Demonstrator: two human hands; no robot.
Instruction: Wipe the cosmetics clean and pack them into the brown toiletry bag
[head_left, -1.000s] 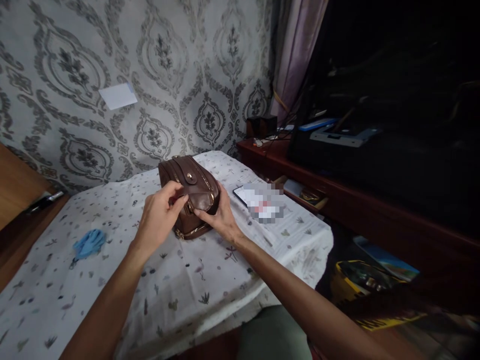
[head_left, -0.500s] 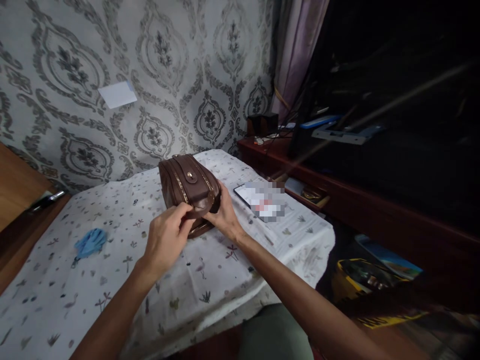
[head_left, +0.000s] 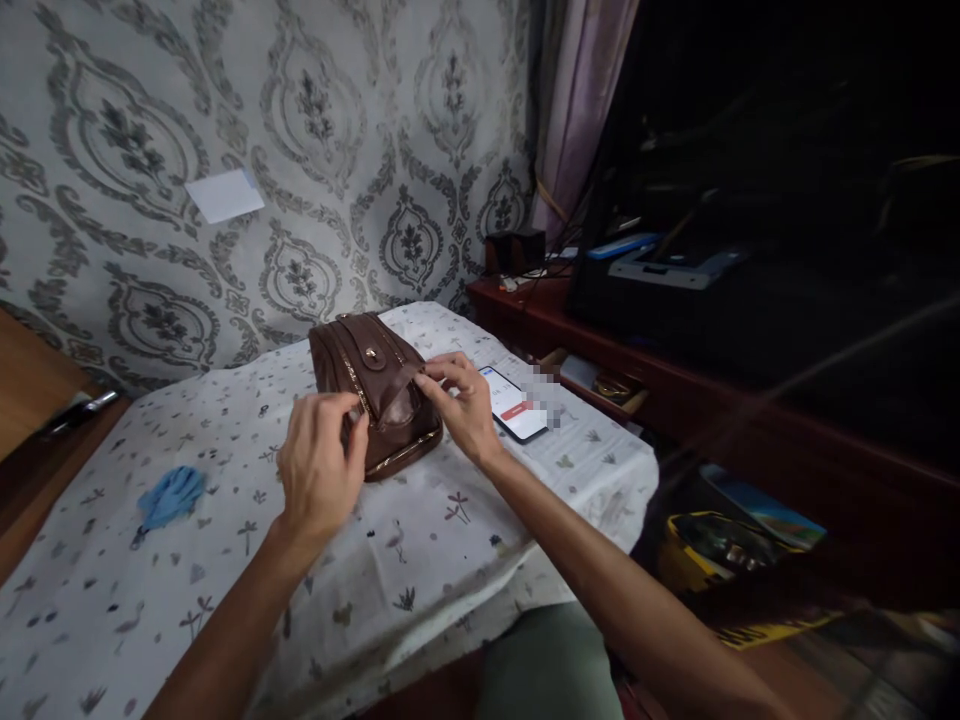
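A brown leather bag (head_left: 390, 435) with gold zips lies on a white printed cloth (head_left: 247, 590). Its front pocket gapes at the near end, showing a shiny lining. My right hand (head_left: 466, 405) is closed in a pinch on the pocket's upper edge, at the bag's right side. At the left side, thumb and fingers of my left hand (head_left: 319, 460) come together by the gold zip, closed on the pocket's left edge. What lies inside the bag is hidden.
To the right of the bag lies a phone (head_left: 517, 408) with a lit screen. A crumpled blue cloth (head_left: 171, 497) is at the left. Beyond the right edge stand a dark red cabinet (head_left: 720, 400) and a yellow bag (head_left: 686, 560). A patterned wall rises behind.
My right hand has risen from the bag's lower right side to the pocket's edge, lifting it so the pocket gapes. My left hand has shifted slightly left and up.
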